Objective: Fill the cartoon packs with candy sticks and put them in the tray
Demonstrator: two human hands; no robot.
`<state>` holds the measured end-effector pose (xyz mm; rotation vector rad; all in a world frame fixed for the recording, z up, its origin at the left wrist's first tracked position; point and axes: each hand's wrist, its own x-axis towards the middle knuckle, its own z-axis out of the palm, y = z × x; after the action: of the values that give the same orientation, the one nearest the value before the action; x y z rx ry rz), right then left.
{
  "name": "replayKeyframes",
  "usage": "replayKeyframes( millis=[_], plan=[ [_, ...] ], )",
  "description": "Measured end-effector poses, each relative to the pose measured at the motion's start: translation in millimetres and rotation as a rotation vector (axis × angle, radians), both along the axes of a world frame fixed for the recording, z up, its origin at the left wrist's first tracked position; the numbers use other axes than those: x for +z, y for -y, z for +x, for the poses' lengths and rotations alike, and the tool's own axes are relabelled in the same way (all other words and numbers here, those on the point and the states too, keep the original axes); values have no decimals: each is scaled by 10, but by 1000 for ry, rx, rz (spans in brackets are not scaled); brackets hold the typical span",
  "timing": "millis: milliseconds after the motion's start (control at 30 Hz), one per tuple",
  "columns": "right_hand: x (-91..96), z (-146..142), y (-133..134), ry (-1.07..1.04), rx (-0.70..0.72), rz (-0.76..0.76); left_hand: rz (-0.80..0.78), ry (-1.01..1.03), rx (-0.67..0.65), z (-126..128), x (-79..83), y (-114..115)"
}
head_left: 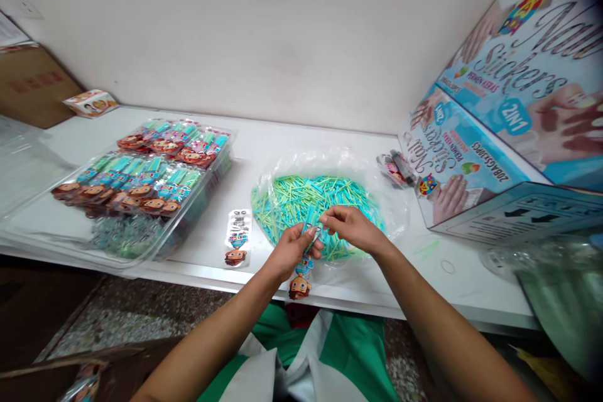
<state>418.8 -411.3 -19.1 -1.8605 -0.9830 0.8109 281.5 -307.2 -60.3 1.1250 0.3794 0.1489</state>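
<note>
My left hand [298, 249] grips a small clear packet [300, 282] printed with a cartoon face, which hangs down toward the table's front edge. Blue-green thin sticks show at the packet's upper end, between my hands. Close by on the right, my right hand [353, 227] has its fingertips pinched together at those stick ends; what exactly lies in the pinch is hidden. Beneath both hands spreads a heap of thin green and blue sticks [301, 196] in an open clear plastic bag [342, 163]. A flat packet [238, 239] of the same print lies left of my left hand.
To the left stands a clear plastic tray [188, 232] with rows of filled packets [141, 182]. Large printed cartons [471, 157] rise on the right, beside a dark small package [396, 168]. A rubber band [447, 267] and loose sticks [428, 249] lie on the white table [207, 264].
</note>
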Motion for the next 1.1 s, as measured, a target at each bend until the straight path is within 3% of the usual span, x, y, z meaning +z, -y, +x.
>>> replayKeyframes(
  millis=[167,500,867,1100],
  plan=[
    [-30,-18,-42,-22,-9,65,12,-11,-10,5,15,22],
    [-152,-31,-53,-5,-48,44,-41,-17,-6,6,8,40],
    [-95,-70,-49,-11,-47,75,-35,14,-33,6,22,45],
    [-159,-58,-52,13,-68,91,-62,-4,-34,9,-3,60]
  ],
)
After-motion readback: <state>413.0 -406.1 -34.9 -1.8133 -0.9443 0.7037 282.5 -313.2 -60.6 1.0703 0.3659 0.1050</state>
